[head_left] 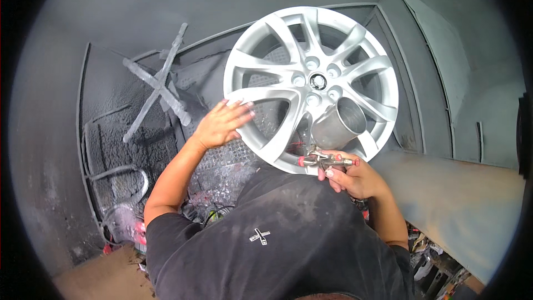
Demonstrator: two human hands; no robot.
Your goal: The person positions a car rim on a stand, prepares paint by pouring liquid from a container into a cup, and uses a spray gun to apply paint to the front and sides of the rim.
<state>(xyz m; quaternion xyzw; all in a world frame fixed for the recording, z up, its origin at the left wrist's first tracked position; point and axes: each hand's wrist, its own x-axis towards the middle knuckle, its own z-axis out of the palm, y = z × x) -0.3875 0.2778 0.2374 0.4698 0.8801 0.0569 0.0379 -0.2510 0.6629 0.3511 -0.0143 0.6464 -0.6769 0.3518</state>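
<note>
A silver multi-spoke alloy wheel (pixel 352 36) with a dark centre cap fills the upper middle of the view. My left hand (pixel 221 123) lies at the wheel's lower-left rim, fingers outstretched and apart, fingertips resting on the silver surface. In my right hand (pixel 348 179), low on the right side of the wheel, is a small metal spray gun (pixel 325 160) with red fittings. Its open metal cup (pixel 338 125) tilts up over the lower-right spokes and hides part of them. My right fingers are wrapped beneath the gun's body.
Grey, paint-coated booth walls (pixel 449 50) surround the wheel. An X-shaped coated stand piece (pixel 155 86) is at left, above rough overspray. A perforated grey surface (pixel 214 161) shows under the wheel. A pale ledge (pixel 455 194) runs along the right, with cluttered items (pixel 427 266) below it.
</note>
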